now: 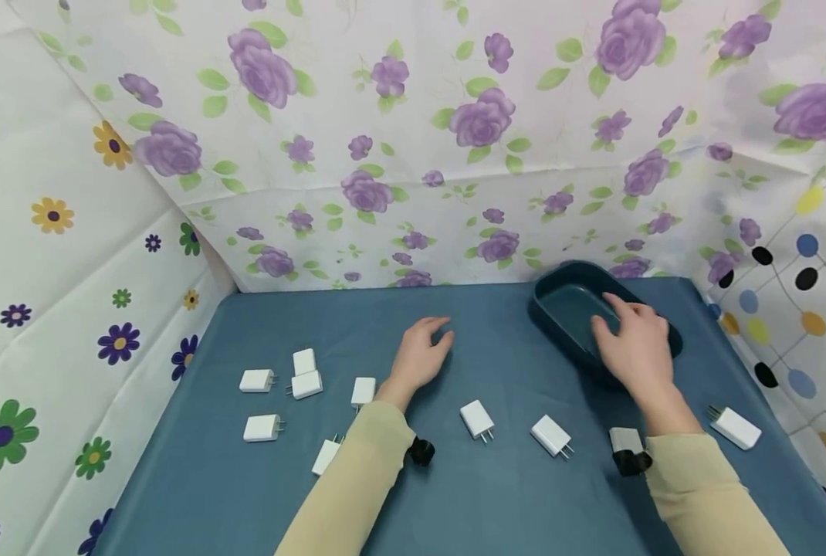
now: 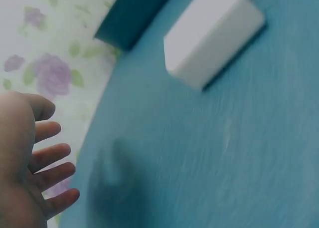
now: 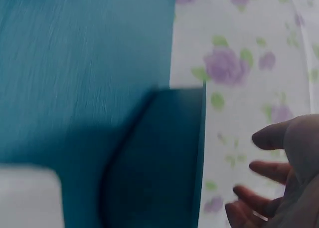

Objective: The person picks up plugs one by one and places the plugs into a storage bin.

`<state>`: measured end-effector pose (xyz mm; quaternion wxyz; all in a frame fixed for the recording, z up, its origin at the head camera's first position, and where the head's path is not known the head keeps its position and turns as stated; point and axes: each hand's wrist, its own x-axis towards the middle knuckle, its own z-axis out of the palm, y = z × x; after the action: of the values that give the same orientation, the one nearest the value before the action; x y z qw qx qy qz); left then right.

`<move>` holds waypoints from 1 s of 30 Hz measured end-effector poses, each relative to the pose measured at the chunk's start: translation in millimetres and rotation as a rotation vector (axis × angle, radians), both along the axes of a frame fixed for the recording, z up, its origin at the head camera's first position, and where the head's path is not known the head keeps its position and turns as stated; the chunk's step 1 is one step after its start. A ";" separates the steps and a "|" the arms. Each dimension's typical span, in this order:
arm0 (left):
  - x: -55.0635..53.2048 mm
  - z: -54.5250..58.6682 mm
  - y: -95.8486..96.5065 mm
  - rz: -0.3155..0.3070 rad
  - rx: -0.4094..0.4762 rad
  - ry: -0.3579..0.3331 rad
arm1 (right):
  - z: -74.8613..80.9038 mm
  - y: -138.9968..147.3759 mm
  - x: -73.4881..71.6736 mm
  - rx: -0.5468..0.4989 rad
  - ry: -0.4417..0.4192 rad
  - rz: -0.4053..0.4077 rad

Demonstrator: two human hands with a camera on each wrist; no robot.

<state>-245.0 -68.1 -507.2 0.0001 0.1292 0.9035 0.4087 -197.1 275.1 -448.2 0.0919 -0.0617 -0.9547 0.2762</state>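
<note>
My left hand (image 1: 420, 355) hovers over the middle of the blue table with its fingers apart and nothing in them; the left wrist view shows the same hand (image 2: 30, 158) spread. A white plug-in charger (image 1: 363, 392) lies beside my left wrist, and another charger (image 1: 477, 419) is to its right. Over the dark teal basin (image 1: 559, 333) at the back right is my right hand (image 1: 635, 344), fingers loosely bent and holding nothing. In the right wrist view the basin's wall (image 3: 154, 158) stands beside the fingers. One charger (image 1: 624, 439) sits under my right wrist, partly hidden by the wrist camera.
More white chargers lie on the table (image 1: 482, 502): several at the left, such as one charger (image 1: 262, 428), one charger (image 1: 552, 436) between my arms, and one charger (image 1: 734, 428) at the right edge. A flowered cloth (image 1: 399, 139) hangs behind, with patterned cloths at both sides.
</note>
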 end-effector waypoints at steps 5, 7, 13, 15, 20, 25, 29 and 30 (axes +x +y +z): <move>10.1 0.2 -0.8 0.028 0.123 0.060 | -6.0 31.8 16.5 -0.030 -0.094 -0.122; 13.6 -0.5 -2.6 0.038 0.160 0.084 | -8.3 39.5 22.8 -0.034 -0.140 -0.149; 27.6 -3.2 -6.3 0.067 0.284 0.093 | -17.1 49.8 35.8 -0.025 -0.236 -0.155; 31.1 -4.8 -7.1 0.084 0.323 0.087 | -19.8 50.5 37.4 -0.023 -0.237 -0.158; 38.7 -5.6 -12.3 0.141 0.417 0.075 | -25.3 48.8 40.1 -0.041 -0.266 -0.167; 40.9 -5.0 -18.3 0.160 0.495 0.054 | -27.0 47.5 40.3 -0.079 -0.321 -0.186; 40.6 -3.9 -21.1 0.170 0.558 0.033 | -26.9 44.0 40.6 -0.097 -0.350 -0.196; 40.7 -4.0 -22.1 0.173 0.571 0.027 | -26.8 42.7 41.1 -0.104 -0.357 -0.198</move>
<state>-204.4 -90.2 -511.2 -0.0833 0.0519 0.7594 0.6432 -156.0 317.9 -475.0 -0.0554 -0.2081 -0.9296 0.2991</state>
